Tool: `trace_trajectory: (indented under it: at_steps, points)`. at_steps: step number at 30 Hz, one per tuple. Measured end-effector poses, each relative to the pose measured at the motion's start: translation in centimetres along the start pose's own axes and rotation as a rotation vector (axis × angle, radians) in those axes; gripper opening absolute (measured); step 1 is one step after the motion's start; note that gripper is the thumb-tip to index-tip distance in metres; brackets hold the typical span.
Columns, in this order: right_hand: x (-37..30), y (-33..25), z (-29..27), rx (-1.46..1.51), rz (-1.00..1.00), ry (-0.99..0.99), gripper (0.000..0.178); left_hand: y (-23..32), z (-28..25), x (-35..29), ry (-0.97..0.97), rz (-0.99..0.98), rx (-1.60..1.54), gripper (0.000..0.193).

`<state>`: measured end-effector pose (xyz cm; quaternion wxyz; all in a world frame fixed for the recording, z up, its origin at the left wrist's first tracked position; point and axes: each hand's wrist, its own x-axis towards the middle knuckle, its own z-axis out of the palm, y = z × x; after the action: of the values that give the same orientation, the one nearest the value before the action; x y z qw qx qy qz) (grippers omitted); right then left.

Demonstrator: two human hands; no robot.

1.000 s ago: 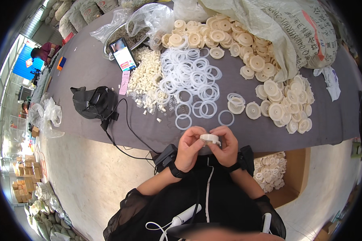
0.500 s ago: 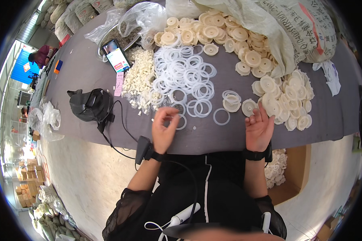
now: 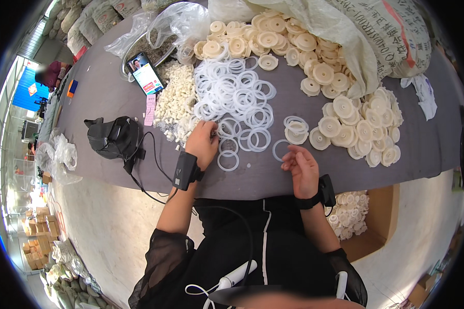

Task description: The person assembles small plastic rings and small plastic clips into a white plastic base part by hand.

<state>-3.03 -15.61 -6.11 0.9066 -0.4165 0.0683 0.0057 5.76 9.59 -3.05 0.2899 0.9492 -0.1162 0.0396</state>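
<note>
My left hand (image 3: 203, 143) is closed, palm down, at the border between small cream plugs (image 3: 176, 95) and a heap of translucent white rings (image 3: 237, 92). Its fingertips are bunched, and whatever they grip is too small or hidden to name. A loose ring (image 3: 227, 160) lies flat beside that hand. Toward the right, my right hand (image 3: 301, 167) hovers with loosely bent, parted fingers and nothing visible in it. The fingertips overlap the edge of a single ring (image 3: 276, 150). Just beyond, rings rest on a cream round disc (image 3: 296, 135).
Cream discs (image 3: 366, 129) are piled at the right, with more spilling from a woven sack (image 3: 366, 31) at the back. A phone (image 3: 145, 73), a pink slip (image 3: 150, 109) and a black cabled pouch (image 3: 113, 136) lie left. Below the table's edge stands a carton (image 3: 381, 221) of white parts.
My left hand has moved forward and slightly left, from the near rings to the plugs' edge. My right hand has come left and nearer me, away from the disc pile, its fingers more bent.
</note>
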Motion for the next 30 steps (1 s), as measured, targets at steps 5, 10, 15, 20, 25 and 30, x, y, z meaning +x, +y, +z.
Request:
trace_trajectory:
  at_steps: [5,10,15,20,25,30]
  points:
    - [-0.2,0.3,0.3,-0.078,-0.02,-0.01,0.024,-0.4,0.3,-0.6,0.018,-0.013,0.017,0.022]
    - [-0.3,0.5,0.6,-0.177,-0.071,-0.041,0.022,-0.5,0.9,0.1,0.055,0.102,0.099,0.022]
    - [-0.5,0.6,0.5,-0.149,-0.064,-0.038,0.021,-0.7,0.9,-0.2,0.024,0.026,0.066,0.019]
    - [-0.6,0.8,0.7,-0.173,-0.07,-0.034,0.021,-0.1,0.4,-0.3,0.052,-0.031,0.057,0.015]
    - [-0.6,1.0,1.0,-0.252,-0.093,-0.011,0.02,0.1,0.4,-0.6,0.181,-0.045,-0.079,0.013]
    - [-0.2,1.7,4.4,-0.229,0.047,-0.096,0.024,3.7,0.7,-3.6,0.118,-0.082,-0.613,0.013]
